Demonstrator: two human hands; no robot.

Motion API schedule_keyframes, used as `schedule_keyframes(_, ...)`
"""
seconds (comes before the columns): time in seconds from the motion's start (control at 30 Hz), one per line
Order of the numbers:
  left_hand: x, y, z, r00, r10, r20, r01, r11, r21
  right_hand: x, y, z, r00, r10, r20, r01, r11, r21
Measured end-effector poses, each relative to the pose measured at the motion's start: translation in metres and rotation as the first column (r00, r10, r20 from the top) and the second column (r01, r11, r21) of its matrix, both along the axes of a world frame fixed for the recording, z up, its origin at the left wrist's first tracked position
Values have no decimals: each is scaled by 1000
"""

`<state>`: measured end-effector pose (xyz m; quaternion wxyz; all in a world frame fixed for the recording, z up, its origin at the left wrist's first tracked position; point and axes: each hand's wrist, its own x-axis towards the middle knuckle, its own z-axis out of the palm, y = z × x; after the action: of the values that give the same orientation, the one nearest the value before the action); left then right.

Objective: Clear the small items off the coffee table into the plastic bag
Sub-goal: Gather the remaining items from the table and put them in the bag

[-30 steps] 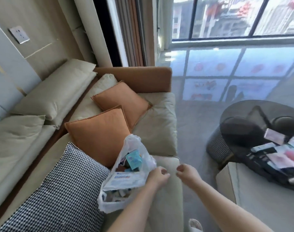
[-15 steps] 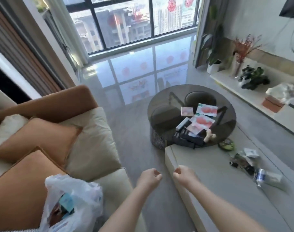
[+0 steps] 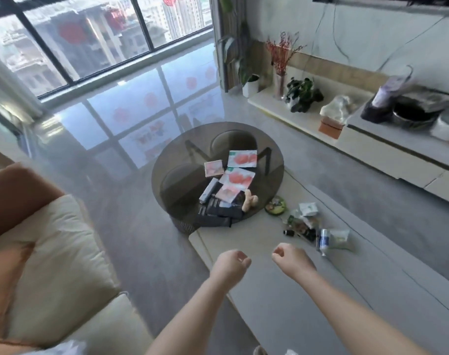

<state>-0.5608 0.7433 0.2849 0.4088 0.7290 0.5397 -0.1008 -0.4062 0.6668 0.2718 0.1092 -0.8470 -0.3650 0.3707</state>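
A pale rectangular coffee table (image 3: 282, 303) lies in front of me. Small items sit on its far part: a round green tin (image 3: 275, 205), crumpled packets (image 3: 307, 211), a small dark bottle (image 3: 288, 232) and a blue-and-white tube (image 3: 323, 240). My left hand (image 3: 232, 263) and right hand (image 3: 292, 260) hover over the table's near end with fingers curled, holding nothing. They are well short of the items. Only a white corner of the plastic bag (image 3: 67, 348) shows at the bottom left, on the sofa.
A round dark glass table (image 3: 182, 160) beyond holds pink-printed cards, dark boxes and a beige figure (image 3: 249, 201). The sofa (image 3: 52, 252) with its cushions fills the left. A low white console (image 3: 371, 155) with plants and a vase runs along the right wall.
The view has swung right, from the sofa and bag to the coffee table. My left hand has left the bag, and both hands have moved over the table's near end.
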Motion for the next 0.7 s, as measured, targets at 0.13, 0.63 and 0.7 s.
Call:
schedule_keyframes(0.13,54,3,-16,998,-68,15,68,997,-34,49,-13,-13,992,-130,-5,129,991,-36)
schedule_keyframes(0.63,217,64,-174,955,-295,-25,291,951,-105,159,-12,-167,859,-509,-55,500,857,-123)
schedule_keyframes(0.7,233,72,-206,965,-263,-17,260,960,-109,169,-5,-197,860,-507,-57,497,859,-125)
